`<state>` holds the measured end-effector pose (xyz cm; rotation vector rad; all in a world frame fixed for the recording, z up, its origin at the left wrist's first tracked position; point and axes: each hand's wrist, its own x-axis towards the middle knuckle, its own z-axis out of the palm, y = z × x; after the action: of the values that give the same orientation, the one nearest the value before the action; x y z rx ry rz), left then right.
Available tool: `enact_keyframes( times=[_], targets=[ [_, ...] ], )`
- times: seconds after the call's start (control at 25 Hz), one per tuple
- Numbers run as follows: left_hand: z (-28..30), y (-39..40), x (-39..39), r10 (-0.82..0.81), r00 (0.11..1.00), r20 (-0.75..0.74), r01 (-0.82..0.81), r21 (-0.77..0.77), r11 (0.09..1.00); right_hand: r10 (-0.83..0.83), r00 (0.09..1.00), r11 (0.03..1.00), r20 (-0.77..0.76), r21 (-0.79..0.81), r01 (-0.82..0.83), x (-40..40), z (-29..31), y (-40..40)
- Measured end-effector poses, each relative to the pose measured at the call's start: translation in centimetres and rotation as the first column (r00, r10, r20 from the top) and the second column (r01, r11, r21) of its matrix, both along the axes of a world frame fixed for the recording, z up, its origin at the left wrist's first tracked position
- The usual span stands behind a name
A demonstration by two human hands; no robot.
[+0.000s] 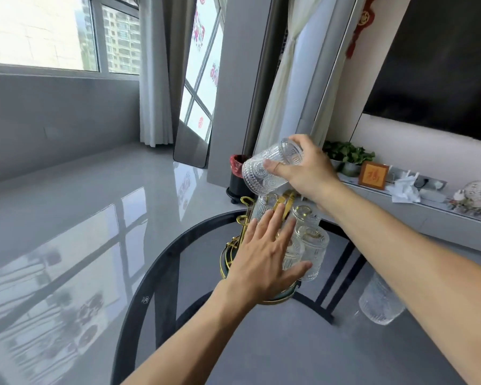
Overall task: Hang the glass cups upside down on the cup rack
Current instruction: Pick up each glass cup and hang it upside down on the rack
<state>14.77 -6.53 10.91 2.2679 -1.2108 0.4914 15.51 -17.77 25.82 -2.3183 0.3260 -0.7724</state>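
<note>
your right hand [306,173] is pinching a glass cup [271,168] tilted above the cup rack [245,218], left hand [264,254] spread flat against the hung cups [313,245]. come down crooked and you could clip those and knock one off onto the surface [233,343].

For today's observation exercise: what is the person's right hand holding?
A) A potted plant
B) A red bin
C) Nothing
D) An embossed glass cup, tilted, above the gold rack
D: the right hand grips a tilted glass cup above the gold rack.
</note>
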Motion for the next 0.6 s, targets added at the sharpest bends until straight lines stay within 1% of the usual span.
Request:
enact_keyframes(
  times=[0.08,0.16,0.32,0.6],
  targets=[
    [-0.1,0.1,0.4,-0.02,1.0,-0.001,0.02,-0.006,1.0,-0.022,0.996,0.992,-0.09,-0.124,0.011,2.0,-0.6,0.6],
    [-0.3,0.2,0.7,-0.037,0.999,0.006,0.037,-0.009,0.999,-0.054,0.983,0.982,-0.175,-0.187,0.021,3.4,-1.4,1.1],
    [-0.6,0.2,0.7,-0.056,0.998,0.016,0.057,-0.035,0.998,-0.065,0.964,0.947,-0.256,-0.32,-0.021,4.2,-2.4,1.0],
    [-0.8,0.0,0.7,-0.048,0.998,0.027,0.05,-0.063,0.997,-0.011,0.962,0.942,-0.273,-0.325,-0.081,5.2,-2.5,1.7]
  ],
)
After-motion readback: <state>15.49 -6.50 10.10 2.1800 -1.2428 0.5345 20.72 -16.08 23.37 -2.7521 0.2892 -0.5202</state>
